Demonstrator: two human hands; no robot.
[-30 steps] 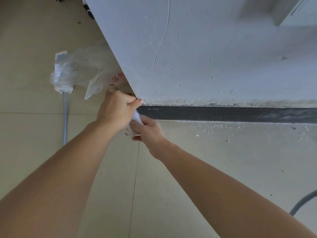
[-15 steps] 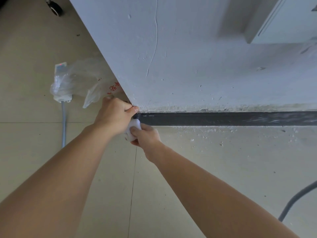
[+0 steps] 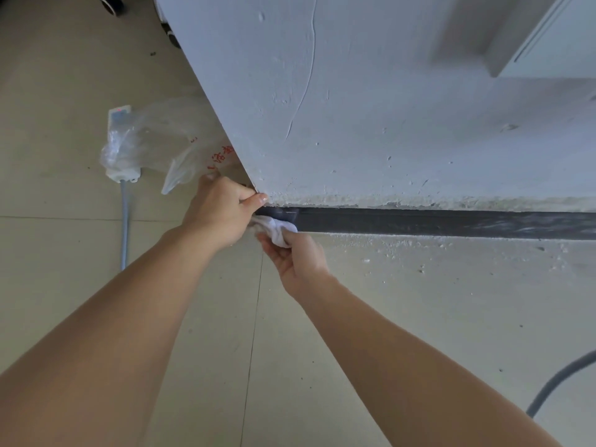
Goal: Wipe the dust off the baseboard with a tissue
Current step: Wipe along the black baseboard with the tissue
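Observation:
A dark baseboard point(image 3: 451, 223) runs along the foot of a white wall point(image 3: 371, 117), from the wall's corner to the right edge of view. My right hand point(image 3: 295, 258) grips a crumpled white tissue point(image 3: 277, 230) and presses it against the baseboard's left end, just right of the corner. My left hand point(image 3: 222, 211) is curled round the wall corner, thumb on the wall face just above the baseboard, its fingers hidden behind the corner. White dust and crumbs lie on the floor below the baseboard.
A clear plastic bag point(image 3: 161, 150) with red lettering lies over a white power strip point(image 3: 121, 141) on the tiled floor left of the corner, a grey cord point(image 3: 124, 221) running toward me. Another dark cable point(image 3: 558, 382) crosses the lower right. A black wheel point(image 3: 111, 2) shows at top left.
My right hand has slid the tissue slightly right along the baseboard, away from the corner. The view has shifted too. My left hand stays on the corner.

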